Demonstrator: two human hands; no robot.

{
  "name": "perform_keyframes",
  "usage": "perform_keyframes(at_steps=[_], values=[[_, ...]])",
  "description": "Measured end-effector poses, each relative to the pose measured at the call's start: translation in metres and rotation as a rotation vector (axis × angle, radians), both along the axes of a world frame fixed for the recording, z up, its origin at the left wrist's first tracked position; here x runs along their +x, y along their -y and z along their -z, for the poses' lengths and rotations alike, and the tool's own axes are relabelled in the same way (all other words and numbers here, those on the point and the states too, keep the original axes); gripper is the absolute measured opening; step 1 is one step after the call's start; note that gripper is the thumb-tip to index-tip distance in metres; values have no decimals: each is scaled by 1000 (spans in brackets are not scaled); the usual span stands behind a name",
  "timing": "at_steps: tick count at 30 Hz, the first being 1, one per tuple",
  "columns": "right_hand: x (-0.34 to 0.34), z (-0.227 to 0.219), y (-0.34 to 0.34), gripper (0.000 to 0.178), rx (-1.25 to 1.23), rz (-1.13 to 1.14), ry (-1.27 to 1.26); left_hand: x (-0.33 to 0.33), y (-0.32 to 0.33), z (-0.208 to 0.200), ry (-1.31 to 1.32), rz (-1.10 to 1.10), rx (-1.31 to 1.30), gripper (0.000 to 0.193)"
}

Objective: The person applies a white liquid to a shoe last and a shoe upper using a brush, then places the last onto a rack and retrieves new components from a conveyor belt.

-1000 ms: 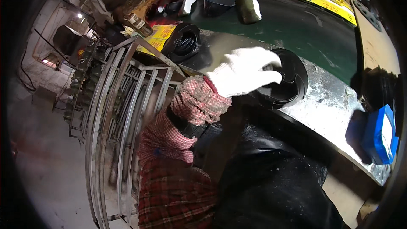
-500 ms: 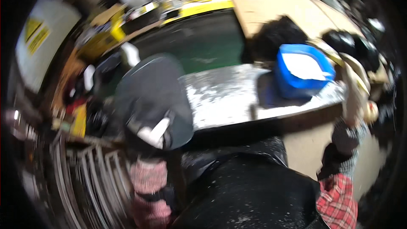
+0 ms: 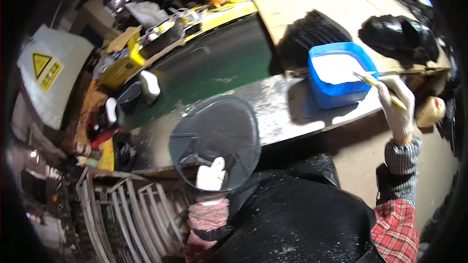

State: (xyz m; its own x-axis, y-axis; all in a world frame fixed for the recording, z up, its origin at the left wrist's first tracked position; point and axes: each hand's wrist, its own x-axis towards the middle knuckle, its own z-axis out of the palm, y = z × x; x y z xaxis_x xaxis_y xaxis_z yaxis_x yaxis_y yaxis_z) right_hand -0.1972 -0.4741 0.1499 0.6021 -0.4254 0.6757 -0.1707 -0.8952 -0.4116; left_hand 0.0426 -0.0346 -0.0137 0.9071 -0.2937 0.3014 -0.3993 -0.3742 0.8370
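My gloved left hand [image 3: 211,174] grips a large dark grey, rounded panel [image 3: 219,122] with a raised rim, by a part at its near end. The fingers lie partly hidden inside that part. The panel is held above the near edge of the workbench [image 3: 278,112]. At the right, my gloved right hand [image 3: 400,100] is closed round a pale-handled brush [image 3: 371,80]. The brush's tip end reaches over the rim of a blue tub [image 3: 336,95] with white contents. I cannot tell whether the tip touches them.
Behind the tub lies a black ribbed piece [image 3: 312,31], with black bundles [image 3: 399,39] farther right. A yellow box [image 3: 119,65] and two white-topped dark pieces stand on the left. Metal racks [image 3: 129,214] are at lower left. A green surface [image 3: 209,68] covers the bench middle.
My left hand has moved right with the dark panel, which has tilted and come nearer. My right hand has risen with the brush to the tub's right rim.
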Motion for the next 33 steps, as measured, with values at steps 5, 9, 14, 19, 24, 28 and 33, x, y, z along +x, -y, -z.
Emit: perform_keyframes(at_steps=[5,9,14,19,24,28,33], values=[[71,-12,-98,16,48,-442,200,-23,22,-2,-385,-42,-503,9],[158,-3,-147,28,276,-1014,31,-33,29,4,-456,45,-489,8],[162,41,-137,24,989,-550,-67,-26,19,-6,-624,114,-619,9],[148,26,-149,22,1094,-559,52,-15,19,-9,-646,120,-621,9],[206,-50,-218,46,293,-1100,-270,-23,30,-13,-573,136,-560,10],[165,-35,-254,25,56,-1160,131,-22,35,-44,-519,189,-510,10],[131,-8,-172,18,473,-1328,-252,22,35,-89,-159,168,-111,11]])
